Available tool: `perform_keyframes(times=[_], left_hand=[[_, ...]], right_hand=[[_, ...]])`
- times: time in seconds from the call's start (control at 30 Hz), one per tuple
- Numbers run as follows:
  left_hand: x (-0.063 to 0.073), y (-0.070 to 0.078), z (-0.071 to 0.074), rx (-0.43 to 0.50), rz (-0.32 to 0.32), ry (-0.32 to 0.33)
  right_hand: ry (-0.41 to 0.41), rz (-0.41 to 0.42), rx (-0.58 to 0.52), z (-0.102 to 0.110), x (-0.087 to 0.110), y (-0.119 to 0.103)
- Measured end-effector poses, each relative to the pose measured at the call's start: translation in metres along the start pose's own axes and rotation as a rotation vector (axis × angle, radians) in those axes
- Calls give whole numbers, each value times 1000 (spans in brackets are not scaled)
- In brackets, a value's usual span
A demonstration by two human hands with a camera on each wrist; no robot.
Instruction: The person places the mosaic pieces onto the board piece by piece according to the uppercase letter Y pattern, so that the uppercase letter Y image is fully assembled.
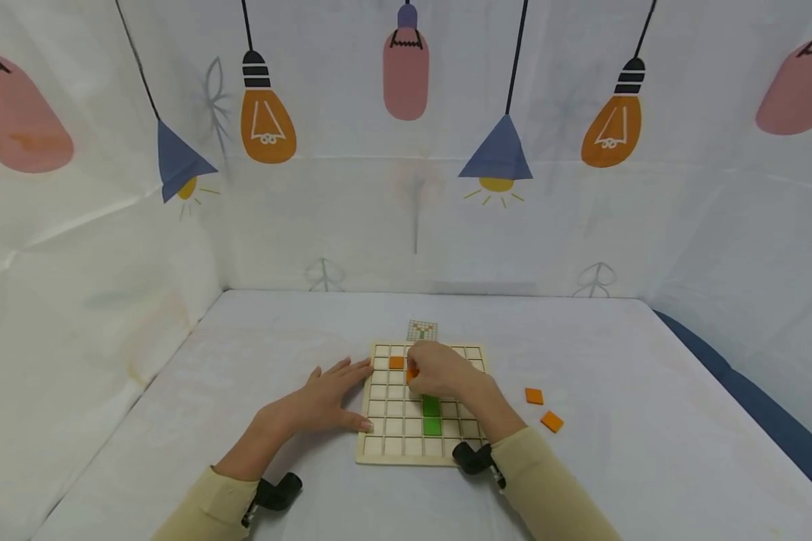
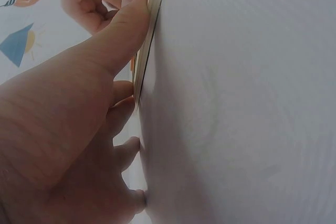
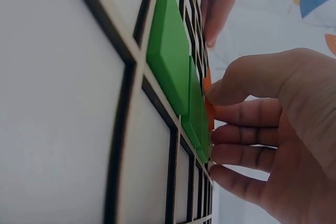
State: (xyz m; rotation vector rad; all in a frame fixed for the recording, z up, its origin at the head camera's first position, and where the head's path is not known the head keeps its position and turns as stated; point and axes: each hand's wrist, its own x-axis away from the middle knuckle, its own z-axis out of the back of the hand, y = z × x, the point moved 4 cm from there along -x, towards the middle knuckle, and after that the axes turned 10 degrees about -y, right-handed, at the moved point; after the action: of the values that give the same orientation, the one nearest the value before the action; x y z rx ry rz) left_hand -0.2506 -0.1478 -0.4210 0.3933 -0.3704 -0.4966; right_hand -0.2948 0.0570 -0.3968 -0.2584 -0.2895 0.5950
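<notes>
A square wooden grid board (image 1: 392, 446) lies on the white table. My left hand (image 1: 325, 398) rests at its left edge, fingers spread, with the thumb (image 2: 131, 14) over the rim in the left wrist view. My right hand (image 1: 443, 370) reaches over the upper middle of the board and pinches an orange tile (image 1: 412, 375) at a grid square. Another orange tile (image 1: 395, 362) sits in a square up and to the left of it. Green tiles (image 3: 169, 51) stand in a column just below the right hand, which partly hides them in the head view.
Two loose orange tiles, one nearer the back (image 1: 534, 396) and one tilted in front (image 1: 552, 421), lie right of the board. A small card with a printed grid pattern (image 1: 422, 330) is behind the board. A lamp-printed cloth (image 1: 352, 210) hangs behind the table.
</notes>
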Motion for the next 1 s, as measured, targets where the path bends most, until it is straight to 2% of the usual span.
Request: perform_keyframes(times=[0.17, 0.47, 0.8, 1.0], left_hand=[[0, -2, 1, 3, 6, 3], [-1, -2, 1, 5, 2, 1], [1, 1, 2, 16, 0, 6], [2, 1, -1, 43, -2, 2]], right_hand=[[20, 5, 31, 1, 0, -4], [30, -17, -5, 2, 3, -4], [9, 0, -8, 4, 5, -4], [-11, 27, -48, 1, 12, -1]])
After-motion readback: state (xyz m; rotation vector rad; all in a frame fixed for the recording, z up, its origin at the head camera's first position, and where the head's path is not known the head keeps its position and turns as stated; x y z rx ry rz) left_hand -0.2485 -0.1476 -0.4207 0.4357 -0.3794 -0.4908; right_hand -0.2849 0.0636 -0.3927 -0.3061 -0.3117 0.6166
